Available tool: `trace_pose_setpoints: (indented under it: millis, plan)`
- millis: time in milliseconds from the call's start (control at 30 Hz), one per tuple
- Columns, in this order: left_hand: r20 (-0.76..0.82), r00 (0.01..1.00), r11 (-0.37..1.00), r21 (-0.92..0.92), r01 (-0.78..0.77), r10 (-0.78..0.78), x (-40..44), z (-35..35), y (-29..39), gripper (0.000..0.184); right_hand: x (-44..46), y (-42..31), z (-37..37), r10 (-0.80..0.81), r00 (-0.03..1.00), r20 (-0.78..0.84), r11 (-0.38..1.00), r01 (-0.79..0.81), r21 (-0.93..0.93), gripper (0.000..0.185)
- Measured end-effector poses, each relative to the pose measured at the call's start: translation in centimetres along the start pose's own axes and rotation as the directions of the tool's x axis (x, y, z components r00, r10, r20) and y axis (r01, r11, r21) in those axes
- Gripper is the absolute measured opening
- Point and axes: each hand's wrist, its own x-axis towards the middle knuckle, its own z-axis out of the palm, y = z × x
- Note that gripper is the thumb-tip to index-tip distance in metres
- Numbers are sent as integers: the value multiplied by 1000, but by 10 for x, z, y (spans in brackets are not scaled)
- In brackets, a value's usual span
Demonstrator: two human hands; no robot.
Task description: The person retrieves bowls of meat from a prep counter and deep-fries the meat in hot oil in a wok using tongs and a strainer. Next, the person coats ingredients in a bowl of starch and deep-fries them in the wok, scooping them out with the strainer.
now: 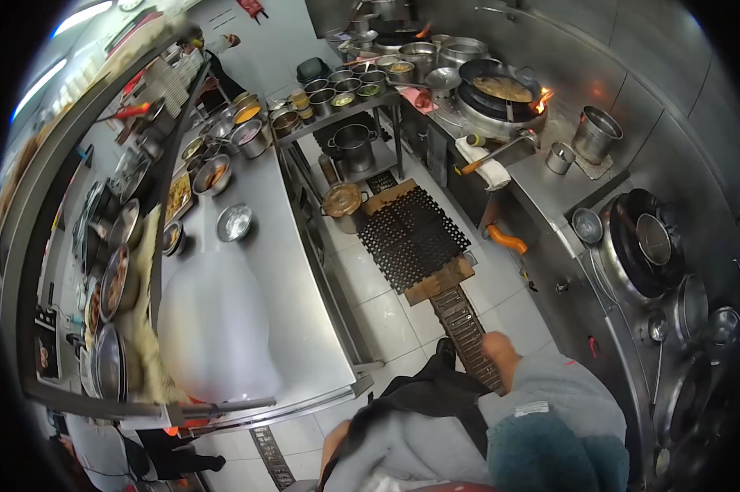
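Observation:
My right hand (499,348) hangs low in front of me, over the floor drain grate (466,332). Motion blurs its fingers, so I cannot make out whether they hold anything. On my left, only a strip of skin (334,440) shows beside the dark apron (423,399); the fingers there are hidden. Neither arm reaches the steel worktable (292,279) on the left. A whitish, see-through blur (218,332) covers the near end of that table. Farther along it stand a small metal bowl (234,222) and a bowl of food (213,175).
A black perforated mat (415,238) covers the floor ahead, with a lidded pot (343,201) beside it. Flames (544,100) rise by a wok (501,88) on the right-hand range. An orange pipe (507,239) juts out below the counter. Another person (99,451) stands lower left.

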Motion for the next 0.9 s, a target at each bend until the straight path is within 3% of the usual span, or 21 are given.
trace_pose_setpoints:
  millis: [100, 167, 200, 233, 267, 300, 400, 433, 467, 533, 600, 767, 900]
  plan:
    - [183, 963, 922, 299, -246, 198, 9, 50, 110, 42, -1, 46, -65, 151, 988, -21, 988, -150, 38, 19]
    - [405, 845, 746, 426, -511, 348, 2, 83, 193, 42, 4, 73, -90, 259, 962, -85, 964, -251, 87, 18]
    - [457, 799, 714, 397, -576, 391, -2, 98, 233, 42, 10, 89, -86, 257, 963, -85, 965, -251, 72, 18]
    - [453, 793, 738, 347, -578, 408, -7, 112, 270, 42, 19, 103, -77, 211, 972, -103, 978, -209, 29, 18]
    - [341, 873, 857, 260, -445, 349, -22, 122, 302, 41, 31, 117, -72, 147, 982, -117, 988, -151, -26, 19]
    - [331, 794, 684, 404, -607, 510, -1, 125, 314, 44, 37, 125, -65, 189, 978, -85, 982, -187, 35, 21]
    - [286, 747, 479, 619, -623, 601, -8, 124, 381, 47, 34, 97, -104, 249, 957, 150, 914, -284, 289, 28]
    - [241, 784, 571, 569, -591, 571, -8, 122, 400, 47, 37, 92, -101, 155, 986, 61, 958, -165, 236, 28]
    - [247, 804, 574, 590, -568, 541, 0, 120, 411, 48, 35, 91, -97, 53, 998, -27, 981, -47, 189, 27]
    - [198, 834, 622, 582, -523, 515, -1, 114, 442, 49, 22, 75, -113, -60, 993, -98, 905, 96, 415, 25]
    - [155, 858, 684, 542, -488, 489, 12, 113, 461, 50, 49, 82, -78, 194, 969, 151, 936, -229, 268, 24]
    - [134, 888, 746, 496, -445, 441, 71, 110, 513, 52, 130, 106, -89, 45, 996, 72, 982, -57, 178, 25]
    - [85, 894, 765, 487, -422, 440, 142, 92, 576, 52, 206, 117, -150, -33, 990, -138, 991, 50, 121, 25]
